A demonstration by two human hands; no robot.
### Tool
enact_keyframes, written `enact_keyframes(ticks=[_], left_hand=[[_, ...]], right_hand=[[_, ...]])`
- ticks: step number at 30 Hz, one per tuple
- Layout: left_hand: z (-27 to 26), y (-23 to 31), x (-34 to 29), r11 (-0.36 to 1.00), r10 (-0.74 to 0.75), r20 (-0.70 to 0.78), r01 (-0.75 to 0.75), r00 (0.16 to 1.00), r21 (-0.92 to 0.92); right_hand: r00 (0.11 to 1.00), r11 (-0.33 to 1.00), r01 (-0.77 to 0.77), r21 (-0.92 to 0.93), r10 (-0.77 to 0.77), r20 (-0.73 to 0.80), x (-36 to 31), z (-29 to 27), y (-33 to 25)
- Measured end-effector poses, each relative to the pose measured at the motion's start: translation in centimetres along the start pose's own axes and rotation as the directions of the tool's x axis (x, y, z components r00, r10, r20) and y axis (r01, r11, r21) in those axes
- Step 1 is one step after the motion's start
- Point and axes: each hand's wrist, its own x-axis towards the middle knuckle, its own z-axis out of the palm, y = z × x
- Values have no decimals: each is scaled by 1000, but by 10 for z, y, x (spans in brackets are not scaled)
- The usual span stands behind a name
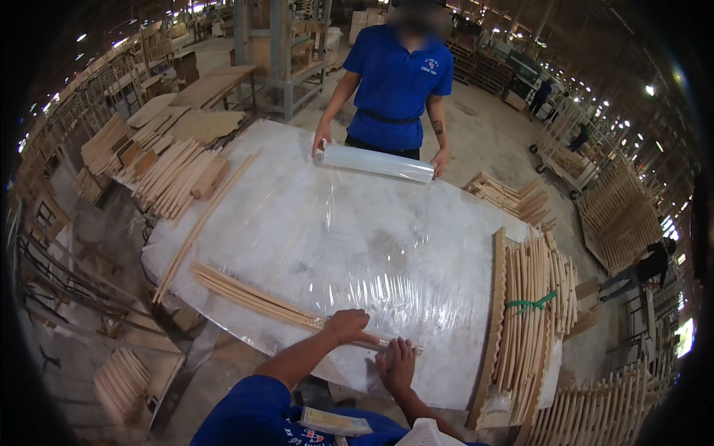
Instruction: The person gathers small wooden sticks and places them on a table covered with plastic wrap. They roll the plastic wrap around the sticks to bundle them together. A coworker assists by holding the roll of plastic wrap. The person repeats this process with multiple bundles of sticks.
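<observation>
Wooden sticks [249,293] lie along your side of the table [245,215], film [387,293] over their right part, left part bare. Your left hand [348,327] curls around them; your right hand's [399,364] fingers bend there, grip unclear. Film remains joined to the roll [379,163].

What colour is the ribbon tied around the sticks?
The ribbon is green; it shows in the head view.

The pale wooden sticks [256,296] I held were long and slender, laid side by side in a narrow bundle, slanting along the near side of the white table [256,152]. Clear plastic film [379,290] showed over their right-hand part; shiny and creased, it spread across the tabletop to its roll [379,162] at the far side.
</observation>
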Motion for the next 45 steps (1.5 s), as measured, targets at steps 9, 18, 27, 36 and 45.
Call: enact_keyframes(ticks=[9, 18, 27, 36, 45], left_hand=[[11, -8, 6, 992, 103, -414, -62, 904, 113], [-1, -33, 8, 954, 211, -338, -118, 917, 277], [-37, -59, 86, 974, 201, -122, -184, 972, 134], [-37, -41, 85, 978, 172, -163, -149, 972, 145], [-25, -34, 62, 990, 91, -352, -46, 932, 135]], right_hand=[[999, 998, 35, -48, -37, -27, 58, 16, 18], [987, 986, -152, -73, 156, 50, 138, 22, 30], [978, 991, -122, 50, 128, -162, 211, 29, 54], [937, 780, -271, 564, 348, -31, 146, 12, 6], [869, -303, -267, 915, -487, 92, 107, -245, -143]])
